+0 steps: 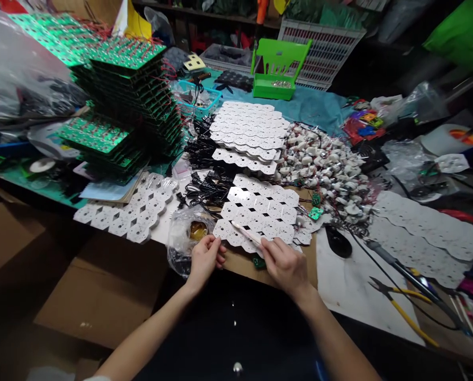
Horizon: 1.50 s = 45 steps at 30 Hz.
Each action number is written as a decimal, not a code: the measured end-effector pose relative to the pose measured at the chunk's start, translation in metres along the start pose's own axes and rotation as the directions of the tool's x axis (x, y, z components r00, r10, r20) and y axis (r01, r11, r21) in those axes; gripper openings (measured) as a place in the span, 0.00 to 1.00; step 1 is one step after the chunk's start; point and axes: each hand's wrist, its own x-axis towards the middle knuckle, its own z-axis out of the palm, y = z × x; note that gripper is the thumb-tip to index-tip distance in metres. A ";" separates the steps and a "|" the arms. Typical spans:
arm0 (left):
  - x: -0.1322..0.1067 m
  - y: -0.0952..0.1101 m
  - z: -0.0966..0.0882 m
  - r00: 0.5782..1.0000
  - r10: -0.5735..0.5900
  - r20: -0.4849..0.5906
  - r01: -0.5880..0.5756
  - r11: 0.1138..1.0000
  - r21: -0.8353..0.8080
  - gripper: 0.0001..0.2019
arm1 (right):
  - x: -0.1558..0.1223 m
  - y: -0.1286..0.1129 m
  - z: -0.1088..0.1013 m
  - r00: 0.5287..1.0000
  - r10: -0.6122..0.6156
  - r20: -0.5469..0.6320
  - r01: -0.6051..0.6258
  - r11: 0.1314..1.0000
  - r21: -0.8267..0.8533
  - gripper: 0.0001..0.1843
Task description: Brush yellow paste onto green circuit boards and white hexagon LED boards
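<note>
A white circuit-board panel [266, 203] with scalloped edges and diamond-shaped cutouts lies in front of me on brown cardboard. My left hand [205, 256] is closed at its near left corner, thumb and curled fingers on the edge. Between the fingers of my right hand [286, 263] is a slim, pale pen-like tool [246, 233], its tip over the lower left part of the panel. A small green circuit board [259, 262] pokes out below the panel's near edge. Left of the panel sits a plastic bag [177, 238] around a round container with something amber inside.
Stacked white panels [246, 124] stand behind, beside bundled black cables [204, 190] and a heap of small white parts [327, 164]. Tall green board stacks [141, 100] rise at left. At right lie a soldering iron [395, 262] and yellow-handled cutters [403, 307].
</note>
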 end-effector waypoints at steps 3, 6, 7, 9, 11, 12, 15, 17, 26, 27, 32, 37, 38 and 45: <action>-0.001 0.000 0.000 1.000 -0.005 0.012 0.005 1.000 0.019 0.22 | -0.005 0.008 -0.010 0.999 0.026 -0.022 -0.025 0.998 0.065 0.10; -0.001 0.001 0.001 1.000 -0.002 0.008 0.002 1.000 0.021 0.22 | -0.023 0.013 -0.026 1.000 0.025 -0.010 -0.024 0.994 0.107 0.08; -0.001 0.001 0.001 1.000 0.003 0.003 -0.003 1.000 0.025 0.22 | -0.029 0.013 -0.030 1.000 0.019 0.000 -0.019 0.994 0.105 0.08; 0.000 0.000 0.002 1.000 0.018 -0.002 -0.018 0.999 0.035 0.21 | -0.037 0.011 -0.032 1.000 -0.003 0.024 0.001 0.997 0.074 0.09; 0.001 -0.002 0.002 0.999 0.034 0.001 -0.034 0.998 0.045 0.21 | -0.039 0.010 -0.028 0.999 -0.023 0.034 0.023 1.000 0.013 0.10; 0.001 -0.003 0.001 0.999 0.039 0.002 -0.039 0.998 0.050 0.21 | -0.037 0.011 -0.025 0.999 -0.024 0.031 0.025 1.000 -0.018 0.10; 0.003 -0.005 0.000 0.999 0.047 0.000 -0.047 0.996 0.070 0.21 | -0.033 0.015 -0.018 1.000 0.022 -0.010 -0.022 0.998 -0.057 0.10; 0.003 -0.006 0.000 0.999 0.053 -0.002 -0.053 0.995 0.084 0.21 | -0.034 0.019 -0.022 0.998 0.062 -0.034 -0.063 0.998 -0.030 0.09; 0.003 -0.001 0.002 0.998 0.046 -0.032 -0.042 0.994 0.105 0.22 | -0.073 0.018 -0.043 0.998 0.068 0.004 -0.068 0.996 -0.050 0.08; 0.002 -0.001 0.002 0.998 0.047 -0.030 -0.043 0.993 0.107 0.22 | -0.071 0.018 -0.040 0.998 0.065 -0.010 -0.066 0.994 -0.082 0.08; 0.002 0.002 0.002 0.999 0.045 -0.021 -0.043 0.994 0.099 0.23 | -0.063 0.024 -0.039 0.991 0.101 -0.088 -0.111 0.987 -0.114 0.08; 0.003 0.005 0.003 0.999 0.019 -0.042 -0.014 0.994 0.112 0.23 | -0.090 0.024 -0.059 0.987 0.138 -0.084 -0.142 0.989 -0.041 0.07; 0.003 0.005 0.003 0.999 0.019 -0.040 -0.014 0.993 0.115 0.23 | -0.096 0.023 -0.061 0.988 0.137 -0.077 -0.141 0.988 -0.056 0.07; 0.005 0.002 0.002 0.999 0.026 -0.042 -0.021 0.994 0.106 0.22 | -0.093 0.029 -0.045 0.980 0.168 -0.111 -0.184 0.970 -0.161 0.08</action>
